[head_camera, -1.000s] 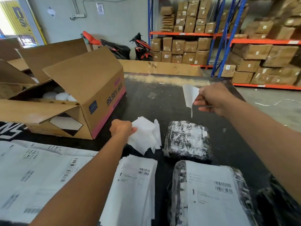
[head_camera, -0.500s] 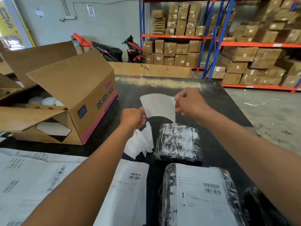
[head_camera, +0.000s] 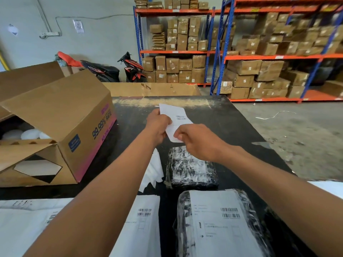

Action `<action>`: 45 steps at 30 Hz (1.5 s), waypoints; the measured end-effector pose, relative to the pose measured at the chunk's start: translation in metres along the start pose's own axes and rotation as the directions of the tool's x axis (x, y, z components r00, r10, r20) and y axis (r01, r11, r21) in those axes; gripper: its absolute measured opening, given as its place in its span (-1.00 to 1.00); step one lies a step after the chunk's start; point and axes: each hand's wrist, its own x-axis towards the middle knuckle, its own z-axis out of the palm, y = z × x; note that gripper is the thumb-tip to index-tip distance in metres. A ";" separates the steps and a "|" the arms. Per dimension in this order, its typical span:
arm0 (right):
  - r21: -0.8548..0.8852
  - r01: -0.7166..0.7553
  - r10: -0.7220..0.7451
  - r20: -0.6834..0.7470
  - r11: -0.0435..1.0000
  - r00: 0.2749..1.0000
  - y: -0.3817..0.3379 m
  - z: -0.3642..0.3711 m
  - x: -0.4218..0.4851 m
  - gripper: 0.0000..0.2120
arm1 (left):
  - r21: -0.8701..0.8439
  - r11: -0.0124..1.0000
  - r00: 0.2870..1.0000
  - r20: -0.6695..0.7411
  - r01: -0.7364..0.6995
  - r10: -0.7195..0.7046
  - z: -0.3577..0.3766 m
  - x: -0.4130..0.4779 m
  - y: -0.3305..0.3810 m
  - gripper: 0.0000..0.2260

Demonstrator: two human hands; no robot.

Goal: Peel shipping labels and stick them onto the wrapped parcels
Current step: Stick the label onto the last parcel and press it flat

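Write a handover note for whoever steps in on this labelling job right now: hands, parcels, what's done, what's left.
Hands: left hand and right hand both pinch one label, held in the air past the small black parcel.
Done: the near parcel carries a label.
Left: the small black parcel is bare; stick this label on it. The label stack lies front left.

We log bright, even light, source unseen; shadows soft. Glare streaks the wrapped parcel (head_camera: 191, 168). The shelving (head_camera: 278, 56) bows toward the right edge. Print on the label sheets (head_camera: 141, 232) is blurred.
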 end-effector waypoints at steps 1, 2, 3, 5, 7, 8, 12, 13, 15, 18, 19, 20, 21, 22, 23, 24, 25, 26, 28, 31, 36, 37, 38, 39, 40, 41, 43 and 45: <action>0.017 -0.011 0.011 0.010 1.000 1.000 0.003 -0.004 -0.002 -0.74 | 0.000 1.000 1.000 0.011 -0.004 0.004 -0.001 0.003 -0.002 -0.56; 0.041 -0.034 0.034 -0.010 0.999 0.999 0.005 -0.008 -0.003 -0.74 | 0.001 1.000 1.000 0.022 0.000 0.000 -0.003 0.004 -0.003 -0.54; 0.076 -0.069 0.074 -0.061 0.995 0.995 0.009 -0.013 -0.003 -0.75 | 0.005 1.000 0.999 0.035 0.008 -0.008 -0.005 0.006 -0.004 -0.54; 0.190 -0.191 0.228 -0.194 0.963 0.954 0.022 -0.021 0.004 -0.76 | 0.000 1.000 0.997 0.071 0.029 -0.029 -0.009 0.007 -0.006 -0.55; 0.414 -0.359 0.472 -0.211 0.836 0.856 0.037 -0.028 0.016 -0.74 | -0.009 0.999 0.991 0.130 0.044 -0.042 -0.011 0.007 -0.007 -0.56; 0.536 -0.422 0.570 -0.140 0.732 0.810 0.042 -0.031 0.020 -0.73 | -0.011 0.999 0.985 0.164 0.049 -0.047 -0.011 0.006 -0.008 -0.56; 0.688 -0.545 0.621 0.174 0.479 0.765 0.052 -0.028 0.027 -0.69 | -0.028 0.998 0.968 0.248 0.058 -0.049 -0.006 0.004 -0.012 -0.59; 0.684 -0.563 0.616 0.208 0.464 0.760 0.052 -0.025 0.027 -0.71 | -0.035 0.998 0.966 0.255 0.060 -0.049 -0.005 0.005 -0.013 -0.61; 0.691 -0.582 0.617 0.247 0.429 0.748 0.052 -0.019 0.029 -0.77 | -0.034 0.997 0.964 0.261 0.067 -0.056 -0.003 0.006 -0.016 -0.63; 0.703 -0.584 0.646 0.232 0.405 0.727 0.055 -0.012 0.030 -0.85 | 0.030 0.997 0.966 0.248 0.069 -0.074 -0.001 0.009 -0.022 -0.67; 0.692 -0.589 0.658 0.218 0.417 0.721 0.056 -0.009 0.030 -0.88 | 0.079 0.995 0.967 0.240 0.065 -0.082 -0.001 0.010 -0.025 -0.69; 0.676 -0.599 0.667 0.210 0.429 0.715 0.057 -0.007 0.030 -0.90 | 0.140 0.988 0.968 0.233 0.059 -0.091 -0.001 0.010 -0.028 -0.70; 0.658 -0.614 0.674 0.213 0.436 0.707 0.058 -0.004 0.029 -0.91 | 0.202 0.978 0.969 0.226 0.053 -0.099 -0.002 0.010 -0.031 -0.70; 0.639 -0.631 0.681 0.221 0.440 0.698 0.060 0.000 0.028 -0.91 | 0.259 0.964 0.969 0.219 0.053 -0.112 -0.002 0.010 -0.034 -0.71; 0.622 -0.648 0.686 0.233 0.440 0.690 0.061 0.003 0.027 -0.91 | 0.314 0.948 0.970 0.207 0.057 -0.127 -0.003 0.009 -0.037 -0.72; 0.607 -0.662 0.689 0.245 0.440 0.682 0.063 0.007 0.026 -0.92 | 0.365 0.929 0.973 0.186 0.064 -0.140 -0.003 0.008 -0.039 -0.75; 0.596 -0.674 0.691 0.257 0.437 0.675 0.065 0.011 0.025 -0.92 | 0.407 0.911 0.977 0.157 0.071 -0.146 -0.004 0.009 -0.042 -0.79; 0.586 -0.685 0.694 0.269 0.432 0.668 0.067 0.016 0.023 -0.92 | 0.435 0.897 0.981 0.124 0.081 -0.148 -0.005 0.010 -0.044 -0.84; 0.577 -0.698 0.698 0.282 0.425 0.658 0.072 0.024 0.022 -0.90 | 0.468 0.878 0.986 0.075 0.099 -0.151 -0.006 0.012 -0.048 -0.88; 0.577 -0.702 0.706 0.279 0.419 0.651 0.079 0.035 0.022 -0.87 | 0.512 0.852 0.987 0.055 0.105 -0.154 -0.007 0.013 -0.055 -0.91; 0.558 -0.721 0.728 0.275 0.411 0.628 0.087 0.043 0.022 -0.85 | 0.544 0.827 0.985 -0.002 0.144 -0.171 -0.003 0.011 -0.061 -0.90; 0.553 -0.725 0.733 0.272 0.411 0.623 0.088 0.045 0.022 -0.85 | 0.554 0.818 0.986 -0.026 0.151 -0.164 -0.002 0.009 -0.062 -0.89; 0.550 -0.727 0.737 0.270 0.410 0.620 0.089 0.046 0.022 -0.86 | 0.568 0.809 0.987 -0.048 0.152 -0.152 -0.002 0.008 -0.063 -0.87; 0.549 -0.729 0.740 0.268 0.409 0.617 0.089 0.047 0.021 -0.87 | 0.580 0.801 0.988 -0.066 0.151 -0.139 -0.001 0.007 -0.063 -0.84; 0.547 -0.730 0.742 0.265 0.411 0.616 0.090 0.049 0.021 -0.87 | 0.588 0.795 0.989 -0.076 0.149 -0.130 0.000 0.006 -0.064 -0.81; 0.543 -0.731 0.745 0.260 0.414 0.615 0.090 0.051 0.021 -0.87 | 0.595 0.790 0.989 -0.083 0.148 -0.123 0.000 0.005 -0.065 -0.78; 0.540 -0.728 0.746 0.250 0.422 0.617 0.091 0.054 0.020 -0.87 | 0.605 0.781 0.988 -0.097 0.154 -0.120 0.000 0.003 -0.065 -0.74; 0.535 -0.727 0.746 0.243 0.430 0.620 0.091 0.056 0.019 -0.87 | 0.613 0.773 0.987 -0.103 0.162 -0.125 0.000 0.002 -0.066 -0.71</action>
